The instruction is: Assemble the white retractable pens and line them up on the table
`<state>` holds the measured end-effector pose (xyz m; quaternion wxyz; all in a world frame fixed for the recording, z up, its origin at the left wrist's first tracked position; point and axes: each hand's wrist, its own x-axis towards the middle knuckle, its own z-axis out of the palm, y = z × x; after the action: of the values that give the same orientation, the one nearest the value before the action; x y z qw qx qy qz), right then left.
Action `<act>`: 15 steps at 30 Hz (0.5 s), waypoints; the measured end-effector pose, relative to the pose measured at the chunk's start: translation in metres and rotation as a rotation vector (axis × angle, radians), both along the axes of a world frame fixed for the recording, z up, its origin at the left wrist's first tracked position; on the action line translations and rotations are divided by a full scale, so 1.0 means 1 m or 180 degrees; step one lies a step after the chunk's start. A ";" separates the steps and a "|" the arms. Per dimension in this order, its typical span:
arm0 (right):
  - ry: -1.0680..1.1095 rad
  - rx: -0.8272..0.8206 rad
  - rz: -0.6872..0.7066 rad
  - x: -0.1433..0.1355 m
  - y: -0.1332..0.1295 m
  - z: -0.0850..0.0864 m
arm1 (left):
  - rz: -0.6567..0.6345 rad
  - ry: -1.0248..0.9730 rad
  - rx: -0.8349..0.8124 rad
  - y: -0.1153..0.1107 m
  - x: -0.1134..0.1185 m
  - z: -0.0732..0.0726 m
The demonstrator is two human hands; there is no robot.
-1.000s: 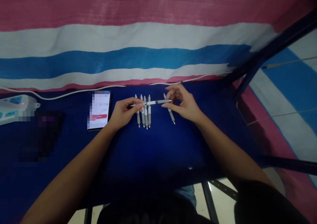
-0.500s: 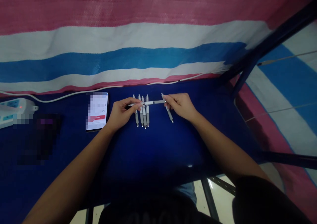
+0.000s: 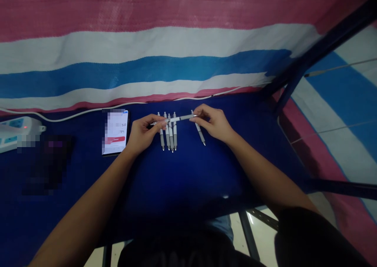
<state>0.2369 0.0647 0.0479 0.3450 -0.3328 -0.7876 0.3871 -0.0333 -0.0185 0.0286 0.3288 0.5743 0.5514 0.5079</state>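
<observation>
Between my two hands a white pen with a grey grip [image 3: 176, 119] is held nearly level above the table. My left hand [image 3: 145, 132] pinches its clip end. My right hand [image 3: 212, 120] has thumb and fingers closed about the silver tip at the other end. Beneath the held pen, several white and grey pens [image 3: 171, 137] lie side by side, tips toward me. One more pen [image 3: 200, 132] lies apart at a slant below my right hand, its upper end partly covered by the fingers.
A phone with a lit screen [image 3: 116, 131] lies left of my left hand. Farther left are a white power strip [image 3: 20, 131] and a dark blurred object [image 3: 51, 164]. A white cable [image 3: 67, 117] runs along the back edge, by a striped cloth [image 3: 147, 68]. Dark metal bars [image 3: 290, 86] stand at right.
The held pen's right end has risen slightly. My right fingers have shifted at its tip, and more of the tip shows. The loose pens stay where they were.
</observation>
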 end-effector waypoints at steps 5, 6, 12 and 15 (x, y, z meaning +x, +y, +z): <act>-0.0186 0.0029 0.0108 0.001 -0.002 0.002 | -0.0090 0.0027 -0.0039 0.001 -0.002 -0.005; -0.0144 0.0060 0.0091 0.002 -0.002 0.001 | -0.0080 0.0032 -0.0045 0.001 -0.002 -0.006; -0.0464 0.0354 0.0391 -0.003 0.000 -0.003 | -0.0079 0.0163 -0.0003 0.000 -0.004 -0.005; -0.0580 0.0346 0.0363 -0.004 -0.002 -0.003 | -0.0009 0.0196 0.0006 -0.001 -0.001 -0.004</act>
<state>0.2327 0.0628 0.0454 0.2670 -0.3020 -0.8532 0.3310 -0.0344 -0.0191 0.0243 0.3118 0.5907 0.5600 0.4901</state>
